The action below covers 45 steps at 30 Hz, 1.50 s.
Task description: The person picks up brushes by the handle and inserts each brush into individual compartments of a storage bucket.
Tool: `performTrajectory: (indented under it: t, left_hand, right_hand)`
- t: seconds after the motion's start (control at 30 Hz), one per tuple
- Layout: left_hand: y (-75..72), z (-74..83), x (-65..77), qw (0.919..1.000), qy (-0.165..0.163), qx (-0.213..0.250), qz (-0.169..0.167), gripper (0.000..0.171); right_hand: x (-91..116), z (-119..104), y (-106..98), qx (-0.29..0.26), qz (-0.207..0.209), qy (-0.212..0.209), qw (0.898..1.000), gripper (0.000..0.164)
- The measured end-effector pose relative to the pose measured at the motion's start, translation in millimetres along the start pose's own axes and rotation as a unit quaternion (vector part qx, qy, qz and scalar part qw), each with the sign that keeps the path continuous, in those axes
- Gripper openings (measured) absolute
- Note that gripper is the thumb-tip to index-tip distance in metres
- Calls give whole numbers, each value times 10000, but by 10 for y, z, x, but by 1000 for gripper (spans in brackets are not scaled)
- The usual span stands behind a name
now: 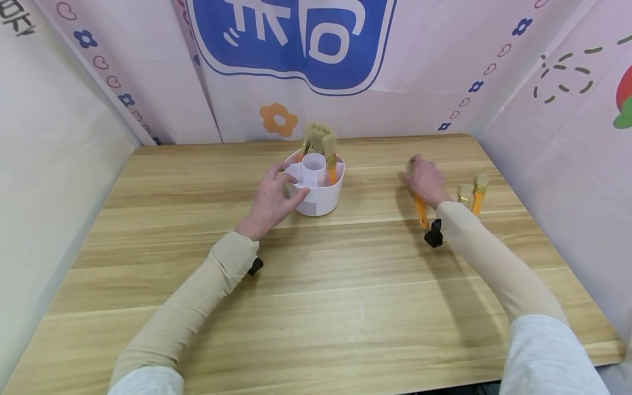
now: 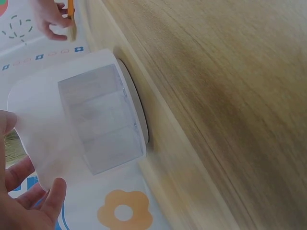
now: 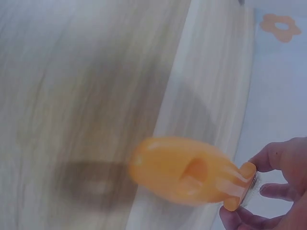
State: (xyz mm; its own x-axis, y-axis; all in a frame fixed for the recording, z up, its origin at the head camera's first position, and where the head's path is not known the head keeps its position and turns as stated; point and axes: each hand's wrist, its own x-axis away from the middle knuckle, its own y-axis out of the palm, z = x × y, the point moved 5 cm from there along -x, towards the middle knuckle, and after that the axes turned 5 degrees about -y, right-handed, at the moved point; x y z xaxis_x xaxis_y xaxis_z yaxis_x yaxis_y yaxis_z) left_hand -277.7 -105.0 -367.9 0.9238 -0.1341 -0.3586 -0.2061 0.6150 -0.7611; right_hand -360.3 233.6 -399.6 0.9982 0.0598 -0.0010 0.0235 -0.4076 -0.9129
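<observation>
A white divided organizer point(image 1: 326, 200) stands upright on the table, with several paintbrushes point(image 1: 317, 138) in its compartments, bristles up. My left hand point(image 1: 271, 200) grips it by the left side of its rim, thumb at the front. In the left wrist view, the fingertips point(image 2: 57, 184) lie against its wall point(image 2: 36, 124). Off to the right, my right hand point(image 1: 427, 181) pinches a paintbrush near its metal band; its orange handle point(image 1: 420, 211) points toward me. The right wrist view shows this handle point(image 3: 192, 172) over the table, with its shadow beneath.
Two more paintbrushes with orange handles lie at the right: one point(image 1: 480, 193) in plain sight, the other point(image 1: 464, 193) partly hidden behind my right forearm. Printed walls enclose the wooden table point(image 1: 316, 307) at the back and both sides.
</observation>
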Motion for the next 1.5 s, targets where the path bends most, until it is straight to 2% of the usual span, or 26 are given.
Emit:
performTrajectory:
  t: [0.4, 0.77, 1.13, 1.5]
  left_hand:
    - [4, 6, -10, 10000, -22, -7, 33, 36]
    - [2, 10, 0, 10000, 3, -3, 4, 37]
    - [4, -2, -1, 9999, 58, 23, 121, 36]
    - [11, -9, 1, 10000, 27, -14, 82, 36]
  right_hand:
    - [-3, -224, 83, 122, -11, -102, 9999, 58]
    - [31, -391, 137, -110, -20, -277, 9996, 56]
    - [48, -515, 156, -169, -85, -439, 9989, 54]
    - [73, -677, 146, -235, 92, -623, 9977, 55]
